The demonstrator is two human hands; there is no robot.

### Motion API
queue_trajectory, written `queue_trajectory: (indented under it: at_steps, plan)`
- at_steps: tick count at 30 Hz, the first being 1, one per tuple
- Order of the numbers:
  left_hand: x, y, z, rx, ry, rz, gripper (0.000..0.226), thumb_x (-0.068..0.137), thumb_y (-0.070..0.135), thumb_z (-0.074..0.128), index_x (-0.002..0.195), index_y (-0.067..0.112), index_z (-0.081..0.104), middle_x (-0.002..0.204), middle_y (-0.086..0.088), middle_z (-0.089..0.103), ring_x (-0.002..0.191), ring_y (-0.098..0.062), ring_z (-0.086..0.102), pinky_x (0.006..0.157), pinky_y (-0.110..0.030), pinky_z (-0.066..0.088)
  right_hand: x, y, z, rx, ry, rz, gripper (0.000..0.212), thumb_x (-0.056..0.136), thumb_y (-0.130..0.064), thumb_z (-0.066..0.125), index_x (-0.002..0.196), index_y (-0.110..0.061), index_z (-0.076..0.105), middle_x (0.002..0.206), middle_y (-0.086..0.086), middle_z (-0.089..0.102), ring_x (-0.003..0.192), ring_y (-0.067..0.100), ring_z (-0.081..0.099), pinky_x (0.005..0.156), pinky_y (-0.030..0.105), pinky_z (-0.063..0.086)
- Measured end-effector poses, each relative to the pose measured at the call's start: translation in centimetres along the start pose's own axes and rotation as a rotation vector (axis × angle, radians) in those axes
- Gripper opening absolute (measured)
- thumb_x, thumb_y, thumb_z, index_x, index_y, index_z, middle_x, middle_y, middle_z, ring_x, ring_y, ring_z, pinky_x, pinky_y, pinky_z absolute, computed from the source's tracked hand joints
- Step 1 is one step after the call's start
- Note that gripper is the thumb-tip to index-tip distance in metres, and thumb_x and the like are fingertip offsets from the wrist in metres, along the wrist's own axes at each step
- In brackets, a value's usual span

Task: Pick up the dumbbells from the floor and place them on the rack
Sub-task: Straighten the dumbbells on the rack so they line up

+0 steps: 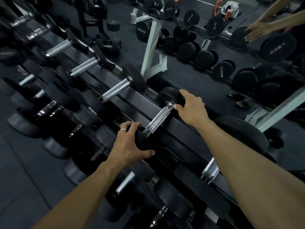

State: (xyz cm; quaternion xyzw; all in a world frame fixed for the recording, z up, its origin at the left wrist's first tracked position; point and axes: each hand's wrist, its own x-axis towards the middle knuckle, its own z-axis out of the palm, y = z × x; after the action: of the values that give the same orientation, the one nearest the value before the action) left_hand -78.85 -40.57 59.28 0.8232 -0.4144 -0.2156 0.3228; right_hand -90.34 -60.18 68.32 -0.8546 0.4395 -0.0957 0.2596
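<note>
Both hands grasp dumbbell (158, 119) ends on rack (183, 128): left hand (130, 146), right hand (189, 108); near head hidden.

Both hands are on one black rubber-headed dumbbell with a knurled chrome handle (159, 119), and it's lying across the top rail of the dark metal dumbbell rack (184, 128). The left hand (130, 144), ring on one finger, curls over the near head. The right hand (189, 107) cups the far head, fingertips by the handle's collar. Further along the same rail to the left sit more chrome-handled black dumbbells (116, 90), with lower tiers full too. Behind the rack, a wall mirror (189, 47) reflects round black weights, a white frame and two reaching hands.
</note>
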Motion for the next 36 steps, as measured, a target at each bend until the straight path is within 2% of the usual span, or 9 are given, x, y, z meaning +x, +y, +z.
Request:
queue_trajectory:
  at_steps: [5,9,12,15,18,24,28,32,36]
  plan:
    - [0.2,0.0,-0.9,0.073,-0.063,-0.02,0.111,0.051,0.063,0.083,0.144,0.038,0.026,0.147,0.01,0.019,0.132,-0.017,0.031,0.101,-0.035,0.043,0.5,-0.6,-0.1,-0.036,-0.035,0.017,0.062,0.093,-0.027,0.062,0.148,-0.022,0.034,0.122,0.012,0.063,0.109,0.026,0.059,0.102,0.038,0.042]
    - [0.4,0.3,-2.0,0.096,-0.102,-0.004,0.106,0.066,0.07,0.069,0.151,0.033,0.017,0.153,0.008,0.018,0.14,-0.016,0.023,0.109,-0.037,0.038,1.7,-1.6,-0.4,-0.146,-0.092,-0.01,0.056,0.087,-0.033,0.066,0.136,-0.018,0.044,0.122,0.011,0.061,0.105,0.028,0.059,0.086,0.035,0.046]
    - [1.4,-0.4,-4.2,0.073,0.011,0.067,0.082,0.081,0.065,0.057,0.146,0.022,0.032,0.148,0.0,0.032,0.139,-0.016,0.026,0.112,-0.035,0.033,2.8,-4.1,0.5,-0.19,-0.066,-0.087,0.069,0.085,-0.038,0.065,0.144,-0.016,0.035,0.132,0.014,0.052,0.118,0.033,0.052,0.095,0.039,0.042]
    - [2.8,-1.8,-7.1,0.194,0.238,0.176,0.059,0.084,0.051,0.064,0.132,0.017,0.052,0.133,-0.006,0.051,0.134,-0.023,0.036,0.108,-0.04,0.034,4.3,-7.3,2.4,-0.262,-0.034,-0.164,0.067,0.089,-0.039,0.062,0.143,-0.013,0.034,0.134,0.015,0.05,0.123,0.035,0.049,0.111,0.047,0.031]
    - [4.2,-4.2,-10.2,0.322,0.332,0.201,0.061,0.077,0.048,0.07,0.128,0.019,0.055,0.13,-0.004,0.054,0.136,-0.025,0.035,0.109,-0.044,0.029,6.0,-10.1,4.4,-0.276,-0.054,-0.156,0.065,0.09,-0.039,0.061,0.143,-0.012,0.034,0.136,0.015,0.048,0.126,0.034,0.047,0.111,0.047,0.029]
    - [9.1,-9.4,-14.3,0.271,0.049,0.073,0.11,0.062,0.057,0.08,0.151,0.025,0.023,0.156,-0.002,0.021,0.148,-0.027,0.008,0.119,-0.047,0.017,9.4,-14.4,6.9,-0.131,-0.08,-0.069,0.064,0.091,-0.029,0.064,0.143,-0.009,0.032,0.137,0.015,0.048,0.124,0.033,0.047,0.101,0.041,0.041]
    - [12.2,-12.1,-15.2,0.218,-0.069,0.086,0.115,0.047,0.06,0.082,0.145,0.028,0.03,0.151,0.001,0.021,0.136,-0.026,0.031,0.111,-0.045,0.035,11.0,-15.2,7.9,-0.104,-0.028,-0.005,0.052,0.094,-0.023,0.06,0.14,-0.013,0.039,0.12,0.014,0.059,0.109,0.033,0.056,0.092,0.042,0.047]
    - [13.3,-13.2,-15.5,0.142,-0.107,0.136,0.111,0.044,0.058,0.085,0.14,0.031,0.034,0.142,0.008,0.022,0.12,-0.016,0.042,0.098,-0.031,0.043,11.4,-15.6,8.4,-0.11,-0.007,0.017,0.051,0.094,-0.021,0.059,0.14,-0.015,0.039,0.114,0.012,0.061,0.106,0.032,0.057,0.09,0.041,0.047]
    - [13.5,-13.5,-15.5,0.098,-0.079,0.161,0.106,0.039,0.065,0.079,0.132,0.038,0.036,0.136,0.012,0.025,0.118,-0.018,0.042,0.098,-0.038,0.046,11.8,-15.9,8.5,-0.123,-0.006,0.035,0.052,0.094,-0.02,0.059,0.141,-0.016,0.037,0.114,0.013,0.06,0.103,0.031,0.058,0.085,0.038,0.046]
